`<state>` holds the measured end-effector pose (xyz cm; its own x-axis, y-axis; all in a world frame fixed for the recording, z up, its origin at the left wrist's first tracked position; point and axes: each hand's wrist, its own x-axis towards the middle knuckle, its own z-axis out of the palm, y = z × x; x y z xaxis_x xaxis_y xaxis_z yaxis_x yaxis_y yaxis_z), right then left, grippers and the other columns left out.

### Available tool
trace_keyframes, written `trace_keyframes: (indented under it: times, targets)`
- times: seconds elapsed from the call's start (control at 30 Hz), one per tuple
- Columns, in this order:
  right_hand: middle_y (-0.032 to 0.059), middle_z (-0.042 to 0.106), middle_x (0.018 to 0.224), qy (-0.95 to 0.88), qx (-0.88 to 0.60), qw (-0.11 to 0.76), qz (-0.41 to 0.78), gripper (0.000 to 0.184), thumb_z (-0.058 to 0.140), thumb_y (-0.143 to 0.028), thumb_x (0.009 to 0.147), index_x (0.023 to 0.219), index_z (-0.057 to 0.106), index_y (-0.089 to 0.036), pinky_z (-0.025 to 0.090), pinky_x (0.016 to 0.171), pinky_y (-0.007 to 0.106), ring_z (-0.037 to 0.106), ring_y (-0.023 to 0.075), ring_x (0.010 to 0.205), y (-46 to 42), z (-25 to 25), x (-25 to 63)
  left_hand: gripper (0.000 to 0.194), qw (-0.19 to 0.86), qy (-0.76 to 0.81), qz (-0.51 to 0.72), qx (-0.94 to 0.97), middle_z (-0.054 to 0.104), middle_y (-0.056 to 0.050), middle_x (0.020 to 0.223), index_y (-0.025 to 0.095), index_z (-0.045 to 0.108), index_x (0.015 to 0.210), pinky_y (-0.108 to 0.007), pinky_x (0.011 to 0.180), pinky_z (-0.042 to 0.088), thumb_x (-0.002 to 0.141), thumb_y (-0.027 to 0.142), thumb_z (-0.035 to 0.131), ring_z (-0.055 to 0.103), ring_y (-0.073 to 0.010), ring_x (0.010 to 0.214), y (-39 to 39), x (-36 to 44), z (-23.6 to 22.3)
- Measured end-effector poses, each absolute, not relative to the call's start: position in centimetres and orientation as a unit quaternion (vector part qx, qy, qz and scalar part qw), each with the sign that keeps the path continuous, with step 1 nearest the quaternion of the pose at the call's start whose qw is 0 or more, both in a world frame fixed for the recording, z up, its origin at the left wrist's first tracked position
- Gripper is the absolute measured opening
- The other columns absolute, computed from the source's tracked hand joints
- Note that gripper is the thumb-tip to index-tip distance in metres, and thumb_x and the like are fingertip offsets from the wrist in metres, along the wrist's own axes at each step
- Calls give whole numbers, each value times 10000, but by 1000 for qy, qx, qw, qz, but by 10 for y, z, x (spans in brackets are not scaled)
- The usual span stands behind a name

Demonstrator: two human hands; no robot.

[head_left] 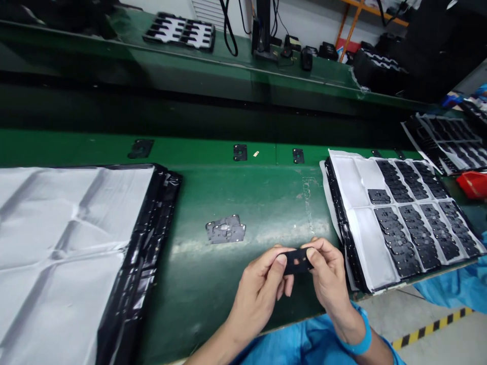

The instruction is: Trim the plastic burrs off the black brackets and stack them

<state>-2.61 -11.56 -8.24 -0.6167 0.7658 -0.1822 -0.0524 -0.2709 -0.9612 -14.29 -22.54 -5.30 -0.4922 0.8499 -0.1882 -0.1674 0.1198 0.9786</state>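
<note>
A small flat black plate with cut-outs (295,261) is held above the table's front edge between both hands. My left hand (262,284) pinches its left end between thumb and fingers. At the other end, my right hand (326,268) grips it the same way; a blue band circles that wrist. A few similar dark plates (225,229) lie overlapping on the green table, ahead and left of my hands. To the right, a white-lined tray (357,177) carries rows of such black plates (395,241).
At left lies a stack of black trays (160,223) topped by a white sheet (72,243). Single black plates (240,152) lie along the back of the green table (198,192). A red bin (474,185) stands at far right. Behind, a shelf holds another tray (178,31).
</note>
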Motion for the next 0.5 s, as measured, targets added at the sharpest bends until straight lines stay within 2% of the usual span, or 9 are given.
trace_keyframes:
  times: [0.1, 0.2, 0.33, 0.5]
  targets:
    - [-10, 631, 756, -505, -334, 237, 760, 246, 785, -458, 926, 955, 819, -217, 388, 575, 219, 484, 120, 642, -116, -79, -25, 467, 437, 621, 598, 257, 567, 42, 550, 118, 679, 1103, -219, 501, 393, 1071, 525, 454, 468, -107, 465, -229, -145, -52]
    - [14, 694, 819, -495, -333, 217, 772, 254, 811, -458, 897, 999, 836, -226, 438, 633, 239, 543, 141, 696, -117, -74, -23, 481, 462, 619, 587, 242, 569, 38, 539, 105, 683, 1109, -224, 501, 390, 1060, 533, 469, 462, -109, 462, -233, -147, -50]
    - [19, 710, 824, -518, -325, 202, 765, 234, 784, -438, 919, 1017, 830, -231, 464, 686, 260, 577, 163, 735, -118, -69, -21, 478, 468, 614, 594, 228, 570, 34, 537, 103, 692, 1128, -225, 500, 381, 1054, 527, 482, 458, -111, 467, -237, -150, -46]
    - [26, 716, 802, -551, -308, 184, 753, 218, 745, -424, 939, 983, 807, -220, 472, 650, 262, 590, 174, 712, -119, -67, -24, 458, 468, 607, 602, 223, 579, 27, 557, 112, 707, 1145, -231, 513, 390, 1053, 507, 492, 471, -117, 489, -242, -151, -41]
